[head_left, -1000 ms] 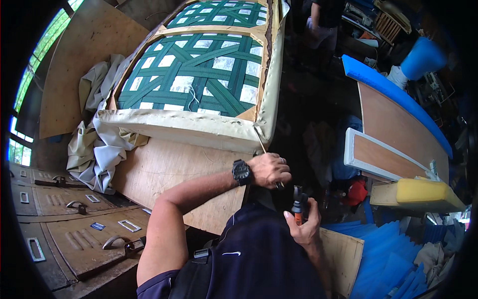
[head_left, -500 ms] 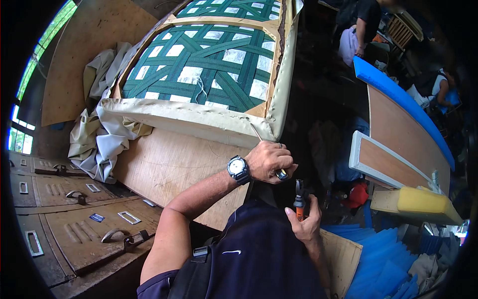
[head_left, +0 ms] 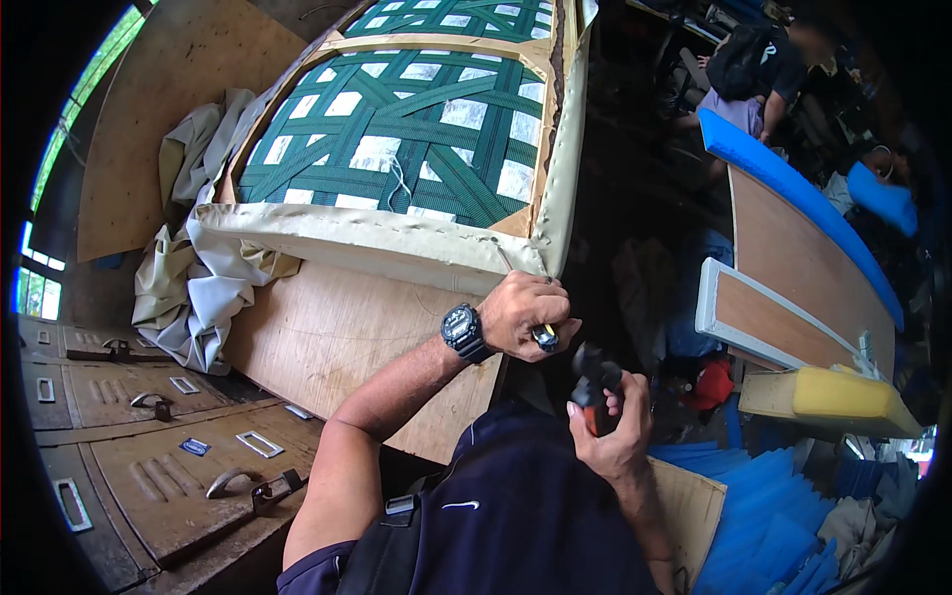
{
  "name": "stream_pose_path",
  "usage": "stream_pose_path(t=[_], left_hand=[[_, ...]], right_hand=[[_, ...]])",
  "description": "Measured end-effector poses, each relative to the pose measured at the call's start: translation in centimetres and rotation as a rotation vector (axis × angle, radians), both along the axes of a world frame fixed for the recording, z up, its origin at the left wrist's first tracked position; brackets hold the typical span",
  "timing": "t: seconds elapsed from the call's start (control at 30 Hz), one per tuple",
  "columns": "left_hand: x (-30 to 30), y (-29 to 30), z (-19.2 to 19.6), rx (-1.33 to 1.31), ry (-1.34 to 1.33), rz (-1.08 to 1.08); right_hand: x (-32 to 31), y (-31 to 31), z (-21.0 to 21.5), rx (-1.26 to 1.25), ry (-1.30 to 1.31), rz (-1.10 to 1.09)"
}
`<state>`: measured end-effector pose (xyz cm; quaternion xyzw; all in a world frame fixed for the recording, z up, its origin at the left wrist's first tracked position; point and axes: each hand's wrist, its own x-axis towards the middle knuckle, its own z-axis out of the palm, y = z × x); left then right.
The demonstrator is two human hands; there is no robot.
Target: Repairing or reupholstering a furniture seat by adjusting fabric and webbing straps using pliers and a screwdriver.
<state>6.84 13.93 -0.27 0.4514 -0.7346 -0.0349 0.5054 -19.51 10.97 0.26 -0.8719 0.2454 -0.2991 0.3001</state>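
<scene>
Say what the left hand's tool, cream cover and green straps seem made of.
Tool: likely metal shaft, thin; handle end perhaps glossy plastic, catching light. Cream cover: probably smooth vinyl or leather, soft sheen. Green straps: matte, likely woven textile, visibly ribbed.

Bright window at one side, deep shade at the other.
Left of the webbing (head_left: 407, 127), the window (head_left: 87, 97) burns out to pale green and white, with a blue fringe along its outer edge. The webbing is well lit and crisp, its white patches (head_left: 375, 153) near glare. Just right of it the shade is almost black; the person (head_left: 778, 84) beyond is dim and soft. Below it, the pliers (head_left: 596, 380) in the right hand (head_left: 617, 431) are motion-blurred, the watch (head_left: 462, 330) sharper. Fisheye bends the lockers (head_left: 129, 436) below left; the rim falls to black.
</scene>
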Motion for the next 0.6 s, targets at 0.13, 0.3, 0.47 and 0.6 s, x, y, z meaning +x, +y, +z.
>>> stream_pose_path(t=[0.13, 0.3, 0.47, 0.6], left_hand=[[0.4, 0.2, 0.0, -0.054, -0.001, -0.030], [0.4, 0.3, -0.3, -0.099, -0.009, -0.005], [0.7, 0.5, -1.0, -0.091, -0.104, -0.015], [1.7, 0.4, -4.2, -0.020, -0.168, -0.057]], right_hand=[[1.3, -0.3, 3.3, -0.465, -0.348, 0.311], [5.1, -0.9, 6.3, -0.532, -0.177, 0.201], [4.9, -0.1, 5.8, -0.439, -0.423, 0.223], [4.8, -0.4, 3.2, -0.393, -0.079, 0.144]])
